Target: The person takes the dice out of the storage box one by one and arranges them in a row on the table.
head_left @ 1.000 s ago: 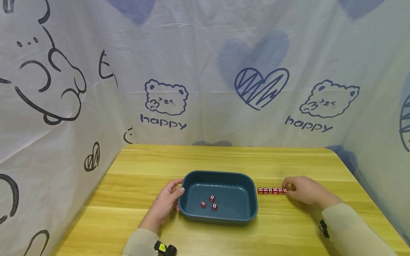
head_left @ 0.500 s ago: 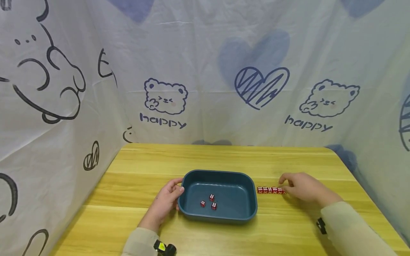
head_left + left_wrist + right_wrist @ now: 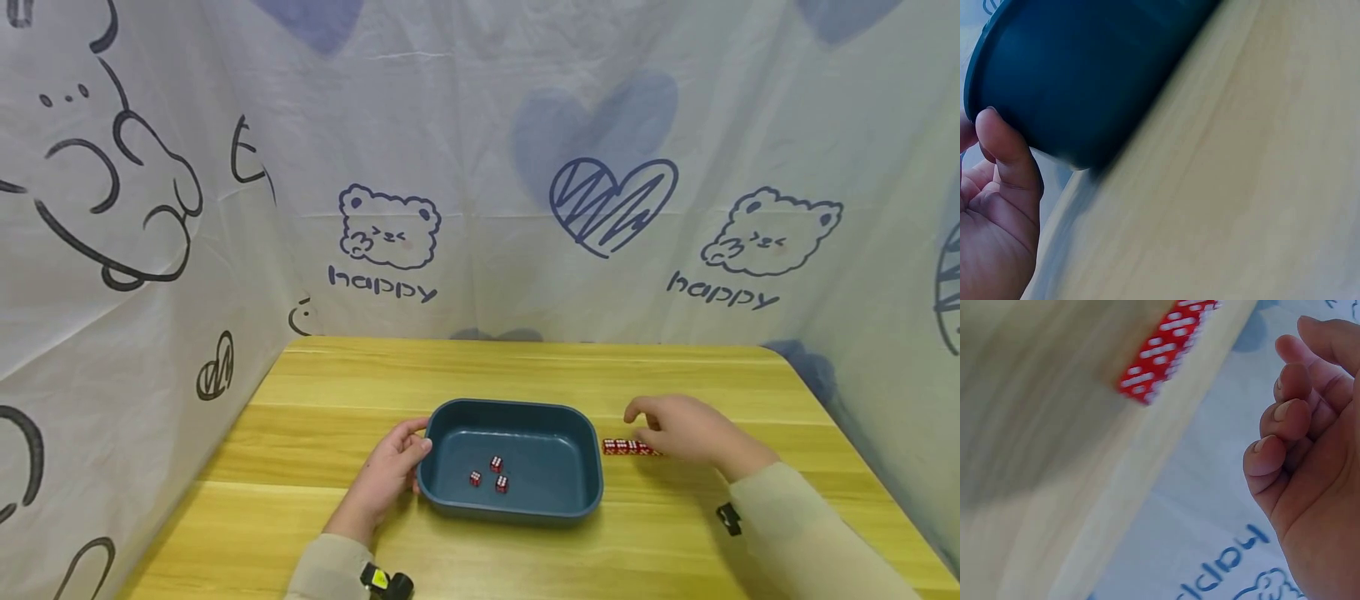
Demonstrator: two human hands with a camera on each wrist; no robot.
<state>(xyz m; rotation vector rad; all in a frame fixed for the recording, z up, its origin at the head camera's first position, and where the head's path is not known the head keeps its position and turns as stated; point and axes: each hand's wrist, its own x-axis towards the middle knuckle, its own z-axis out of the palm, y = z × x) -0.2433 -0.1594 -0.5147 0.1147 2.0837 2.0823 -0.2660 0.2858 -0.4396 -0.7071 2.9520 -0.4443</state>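
Note:
My left hand (image 3: 388,468) grips the left end of a dark teal rectangular tub (image 3: 517,512), its thumb at the rim. In the left wrist view, the tub's outer wall (image 3: 1085,75) rises beside the thumb. Inside the tub lie three small red dice (image 3: 497,463) with white pips. Right of the tub, several red dice (image 3: 622,447) stand side by side in a straight row. Above the right end of that row hovers my right hand (image 3: 686,429), thumb and index apart. In the right wrist view its fingers (image 3: 1285,419) are loosely curled, with nothing visible between them.
Everything stands on a yellow wood-grain table (image 3: 360,375). A white cloth (image 3: 487,150) printed with hearts and bears hangs behind it and along both sides. Both wrists carry small black cameras, the left one (image 3: 386,581) near the table's front.
My right hand has moved left and slightly up, from the row's right end to over its right part. My left hand, the tub and its three dice have stayed put.

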